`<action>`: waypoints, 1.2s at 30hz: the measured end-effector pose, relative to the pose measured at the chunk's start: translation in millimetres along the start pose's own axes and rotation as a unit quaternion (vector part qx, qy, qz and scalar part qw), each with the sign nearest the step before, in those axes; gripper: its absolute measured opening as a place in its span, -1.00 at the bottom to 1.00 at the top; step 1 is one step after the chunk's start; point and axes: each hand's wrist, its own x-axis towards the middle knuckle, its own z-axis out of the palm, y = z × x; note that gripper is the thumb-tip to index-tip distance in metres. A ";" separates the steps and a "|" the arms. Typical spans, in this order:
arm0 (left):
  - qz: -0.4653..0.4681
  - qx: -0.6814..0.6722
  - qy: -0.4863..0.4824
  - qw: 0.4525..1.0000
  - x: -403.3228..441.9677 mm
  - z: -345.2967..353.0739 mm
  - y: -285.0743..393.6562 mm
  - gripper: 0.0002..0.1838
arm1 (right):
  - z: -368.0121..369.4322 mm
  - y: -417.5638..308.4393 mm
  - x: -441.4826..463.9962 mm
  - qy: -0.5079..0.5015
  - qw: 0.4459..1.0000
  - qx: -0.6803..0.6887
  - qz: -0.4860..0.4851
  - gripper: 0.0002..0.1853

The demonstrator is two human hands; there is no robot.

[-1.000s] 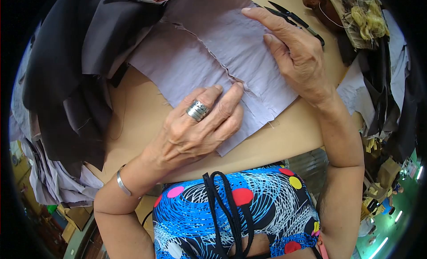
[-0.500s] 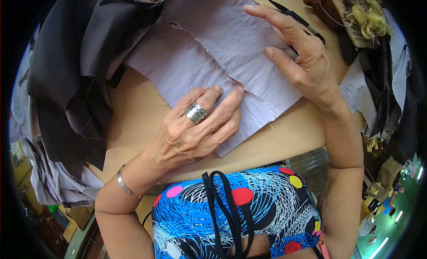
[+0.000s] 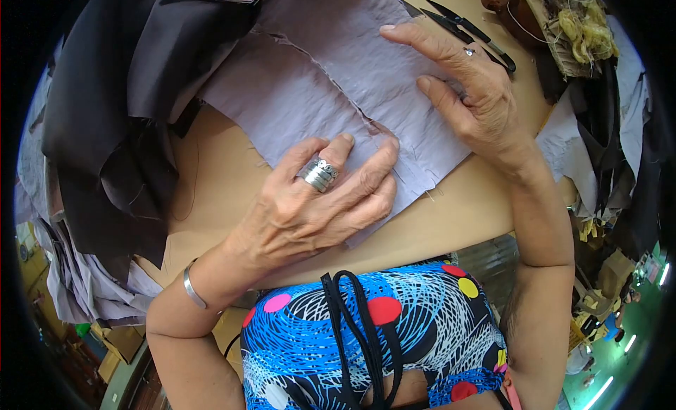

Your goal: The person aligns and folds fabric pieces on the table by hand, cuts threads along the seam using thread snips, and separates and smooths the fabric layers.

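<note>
"Lilac, thin, creased cloth [image 3: 282, 86] with a rough-edged seam [image 3: 325, 73]: where is it?"

"Flat on the smooth tan tabletop [image 3: 451, 206], in front of the person's body, probably so that the seam lies within easy reach."

"And the left hand [image 3: 310, 206]?"

"Grasping nothing. Its fingers (one wears a broad silver ring [image 3: 320, 175]) are loosely bent, with tips resting on the cloth by the seam's nearer end, seemingly to steady it."

"The right hand [image 3: 489, 107]?"

"Released too: thumb and forefinger stand apart over the cloth's right side. Whether they touch it, I cannot tell."

"Why the black, slim-bladed scissors [image 3: 488, 39] there?"

"They lie just beyond the right hand, perhaps for a quick pick-up."

"And that dark brown, smooth fabric [image 3: 91, 149]?"

"It hangs in folds at the table's left, I'd guess to leave the hands room."
</note>
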 end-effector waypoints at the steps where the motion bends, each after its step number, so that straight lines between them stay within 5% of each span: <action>1: -0.003 0.001 -0.013 1.000 0.0 -1.3 1.5 -0.69 | -0.9 -0.7 0.3 -0.003 1.000 -0.021 -0.005 -0.46; 15: 0.022 0.024 -0.096 0.995 3.5 -12.0 14.4 -0.61 | 0.3 1.5 -3.2 -0.023 0.999 -0.032 0.017 -0.48; 23: -0.018 -0.140 0.016 0.990 7.9 -6.3 -19.6 -0.58 | 1.4 -2.2 -4.4 -0.017 0.996 -0.088 0.012 -0.47; 29: 0.124 -0.054 0.060 0.989 22.0 8.1 -47.7 -0.63 | 4.2 -7.8 0.9 0.092 0.975 -0.187 -0.076 -0.48; 32: 0.121 -0.059 0.069 0.989 26.8 12.4 -54.2 -0.72 | -6.0 -21.8 -15.8 0.097 0.958 -0.235 -0.135 -0.53; 36: 0.129 -0.070 0.071 0.987 30.4 14.8 -54.6 -0.74 | 4.3 -54.6 -40.2 -0.042 0.964 -0.165 -0.204 -0.72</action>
